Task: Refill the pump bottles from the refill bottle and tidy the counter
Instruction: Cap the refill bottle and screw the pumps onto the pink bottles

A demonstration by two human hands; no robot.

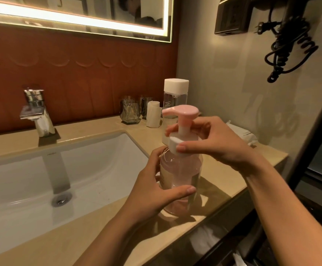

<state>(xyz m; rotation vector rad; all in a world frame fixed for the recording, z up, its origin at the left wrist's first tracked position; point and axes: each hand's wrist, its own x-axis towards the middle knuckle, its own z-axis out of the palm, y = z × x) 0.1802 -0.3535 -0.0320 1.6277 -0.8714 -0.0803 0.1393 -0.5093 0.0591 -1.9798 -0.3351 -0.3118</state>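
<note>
l grip [154,191], r grip [212,143]: pump btl [183,169]

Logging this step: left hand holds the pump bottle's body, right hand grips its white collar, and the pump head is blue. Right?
Not blue: the head view shows the pump head pink. Otherwise right: the left hand holds the body of the pump bottle and the right hand grips its white collar.

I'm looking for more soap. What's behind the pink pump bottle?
A clear bottle with a white cap stands behind the pump bottle. The pump and the right hand cover its lower part, so its base is hidden.
</note>
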